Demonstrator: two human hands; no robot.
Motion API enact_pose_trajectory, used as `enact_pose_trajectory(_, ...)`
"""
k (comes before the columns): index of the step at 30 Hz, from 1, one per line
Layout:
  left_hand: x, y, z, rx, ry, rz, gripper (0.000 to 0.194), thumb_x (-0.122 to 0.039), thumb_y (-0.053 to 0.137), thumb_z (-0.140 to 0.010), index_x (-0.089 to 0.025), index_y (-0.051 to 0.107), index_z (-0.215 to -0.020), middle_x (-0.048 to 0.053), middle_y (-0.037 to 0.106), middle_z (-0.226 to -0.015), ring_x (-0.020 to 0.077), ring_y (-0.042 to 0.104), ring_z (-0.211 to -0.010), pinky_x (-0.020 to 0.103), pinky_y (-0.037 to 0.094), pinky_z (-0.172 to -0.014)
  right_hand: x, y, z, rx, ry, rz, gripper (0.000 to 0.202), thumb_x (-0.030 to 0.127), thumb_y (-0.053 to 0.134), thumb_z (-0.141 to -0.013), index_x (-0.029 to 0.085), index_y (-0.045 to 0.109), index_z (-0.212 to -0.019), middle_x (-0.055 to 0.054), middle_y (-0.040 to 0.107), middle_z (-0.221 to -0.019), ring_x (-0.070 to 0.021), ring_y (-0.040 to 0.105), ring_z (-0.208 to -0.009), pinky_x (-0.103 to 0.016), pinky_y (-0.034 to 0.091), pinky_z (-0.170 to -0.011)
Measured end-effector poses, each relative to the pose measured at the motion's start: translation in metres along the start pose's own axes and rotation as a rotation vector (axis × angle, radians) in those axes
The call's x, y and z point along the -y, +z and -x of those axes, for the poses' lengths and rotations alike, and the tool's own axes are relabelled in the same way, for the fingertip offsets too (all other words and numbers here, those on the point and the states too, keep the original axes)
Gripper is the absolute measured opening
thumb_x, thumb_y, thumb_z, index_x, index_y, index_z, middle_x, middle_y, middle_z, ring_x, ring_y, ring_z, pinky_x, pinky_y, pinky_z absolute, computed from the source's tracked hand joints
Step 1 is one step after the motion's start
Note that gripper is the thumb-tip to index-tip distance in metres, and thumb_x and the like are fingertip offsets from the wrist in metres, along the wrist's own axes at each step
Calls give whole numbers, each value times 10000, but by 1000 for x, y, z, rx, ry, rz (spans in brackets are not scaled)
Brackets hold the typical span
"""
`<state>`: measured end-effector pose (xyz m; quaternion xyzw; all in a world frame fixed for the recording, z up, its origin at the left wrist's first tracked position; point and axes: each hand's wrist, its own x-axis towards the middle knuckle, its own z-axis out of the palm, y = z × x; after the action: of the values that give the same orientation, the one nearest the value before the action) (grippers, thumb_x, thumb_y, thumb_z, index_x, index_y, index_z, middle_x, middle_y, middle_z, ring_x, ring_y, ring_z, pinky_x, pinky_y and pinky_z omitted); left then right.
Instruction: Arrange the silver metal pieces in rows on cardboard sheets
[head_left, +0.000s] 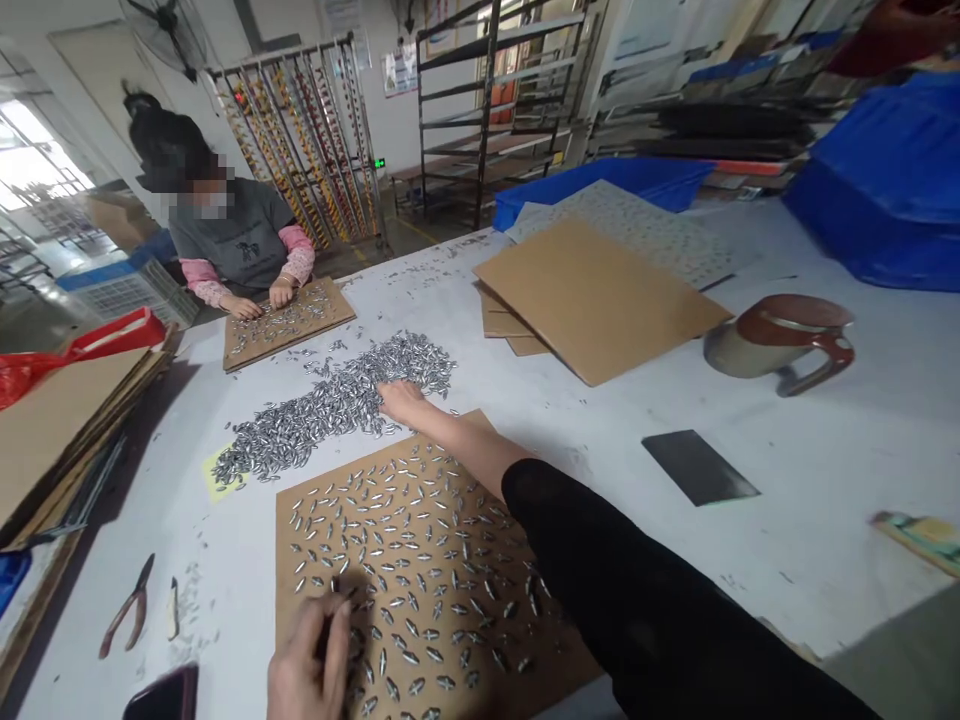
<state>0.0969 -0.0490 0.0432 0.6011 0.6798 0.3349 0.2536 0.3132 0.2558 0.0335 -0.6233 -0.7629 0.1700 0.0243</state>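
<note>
My right hand [403, 402] reaches across to the long pile of small silver metal pieces [322, 415], its fingertips at the pile's near edge; what they pinch is hidden. Below it lies a brown cardboard sheet [289, 510] covered with many spaced silver pieces. My left hand [315, 650] is over the sheet's lower left part, thumb and forefinger closed together around a small dark piece that stands up from the fingertips. A yellow paper [214, 478] shows under the pile's left end.
Pliers [135, 605], a phone [161, 697] and stacked cardboard [67, 430] are at left. A brown mug [780, 335], dark plate [699, 467] and cardboard sheets [592, 300] lie right. Across the table, a person [232, 235] works over another covered board [292, 325].
</note>
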Motion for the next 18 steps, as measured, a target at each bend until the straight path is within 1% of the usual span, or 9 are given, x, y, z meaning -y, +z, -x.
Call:
enact_pose_trajectory(4, -10, -11, -36, 21, 52, 35, 374, -613, 665, -825, -244, 727, -803, 53, 728, -822, 236, 649, -766, 314, 530, -705, -1, 2, -4, -12, -29, -13, 390, 261, 598, -955, 151, 610, -1329, -197, 696, -1236, -280, 669, -1120, -326, 500, -871)
enact_pose_trajectory(6, -12, -16, -59, 40, 14, 125, 389, -600, 735, -767, -211, 726, -772, 50, 713, -783, 205, 627, -718, 281, 509, -651, 0, 5, -4, -11, -41, -15, 403, 209, 599, -935, 132, 615, -1330, -207, 700, -1226, -281, 672, -1115, -328, 497, -888)
enact_pose_trajectory(9, -13, -16, -95, 60, -145, 412, 390, -546, 793, -736, -171, 707, -796, -27, 570, -577, 102, 468, -509, 199, 388, -481, 2, 10, -2, -12, -44, -19, 408, 127, 604, -896, 98, 633, -1301, -217, 717, -1171, -290, 678, -1095, -331, 493, -890)
enact_pose_trajectory(10, -13, -14, -107, 61, -201, 532, 366, -503, 814, -729, -163, 688, -783, -47, 534, -547, 79, 428, -476, 178, 357, -453, 2, 11, -1, -16, -38, -22, 395, 100, 596, -889, 86, 643, -1281, -222, 720, -1155, -293, 678, -1092, -330, 492, -885)
enact_pose_trajectory(12, -15, -8, -129, 108, -286, 764, 278, -374, 821, -748, -147, 664, -777, -40, 548, -577, 62, 436, -471, 157, 360, -432, -1, 10, 1, -25, -13, -35, 358, 69, 572, -891, 66, 659, -1238, -231, 721, -1129, -290, 683, -1068, -321, 491, -857)
enact_pose_trajectory(14, -21, 2, -152, 118, -383, 918, 121, -225, 743, -829, -128, 672, -837, -12, 580, -632, 64, 488, -494, 147, 413, -438, -6, 5, 2, -29, 19, -56, 314, 96, 562, -912, 53, 665, -1205, -228, 723, -1098, -269, 699, -989, -302, 494, -804)
enact_pose_trajectory(15, -25, 7, -163, 173, -475, 966, 54, -169, 684, -874, -118, 676, -888, 24, 619, -690, 85, 556, -549, 166, 487, -486, -9, 1, 4, -26, 33, -66, 299, 127, 555, -929, 55, 663, -1199, -215, 727, -1078, -249, 704, -935, -289, 493, -774)
enact_pose_trajectory(17, -37, 22, -183, 158, -625, 1088, 87, -124, 579, -941, -116, 665, -955, 86, 654, -769, 122, 634, -645, 197, 563, -558, -10, -6, 8, -33, 27, -113, 290, 192, 535, -962, 74, 656, -1197, -166, 735, -1026, -196, 697, -820, -258, 483, -720)
enact_pose_trajectory(18, -44, 31, -194, 184, -696, 1156, 117, -142, 551, -966, -125, 657, -1013, 120, 671, -831, 157, 673, -729, 239, 600, -618, -8, -10, 11, -51, -1, -153, 285, 210, 529, -969, 88, 655, -1194, -135, 737, -999, -172, 685, -776, -243, 474, -700)
